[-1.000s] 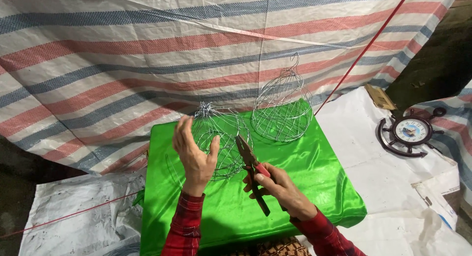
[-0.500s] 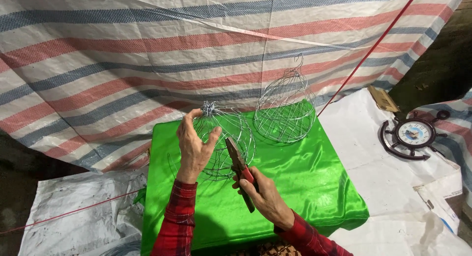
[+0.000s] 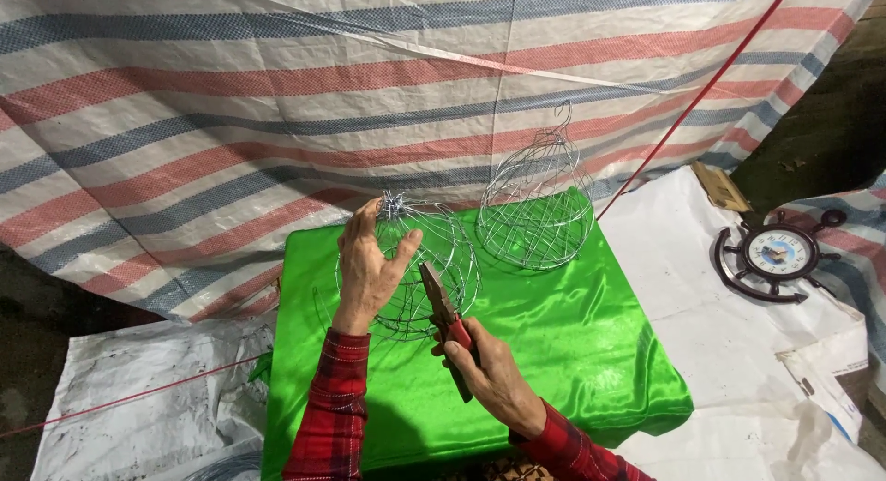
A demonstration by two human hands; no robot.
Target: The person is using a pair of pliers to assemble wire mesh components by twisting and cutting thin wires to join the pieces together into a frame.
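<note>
The left hand (image 3: pixel 369 264) is closed around the near side of a round wire frame (image 3: pixel 411 269), fingers curled over its ribs and thumb against the front, holding it upright on the green satin cloth (image 3: pixel 572 352) that covers the counter; the right hand (image 3: pixel 489 375) is clenched on the red handles of a pair of pliers (image 3: pixel 446 319), whose dark nose reaches into the lower wires of the frame.

The step in hand looks like working a wire joint low on the frame while the other hand steadies it; the next move would seem to call for a firm squeeze and a twist of the pliers on a single strand, with the left hand keeping the frame from rolling, since the thin ribs could bend out of shape.

The frame sits near the back left of the cloth; its long axis runs roughly upright, tilted a little, with the bundle of twisted wire ends at the top pointing up and away from the person; the pliers lie on a diagonal, nose up and to the left, handles down toward the person.

Just beside it to the right stands a second wire frame (image 3: pixel 537 204), pear-shaped with a hook on top; a striped tarpaulin (image 3: pixel 277 102) hangs behind, and a clock shaped like a ship's wheel (image 3: pixel 773 252) lies on white sheeting (image 3: pixel 720 352) at the right.
</note>
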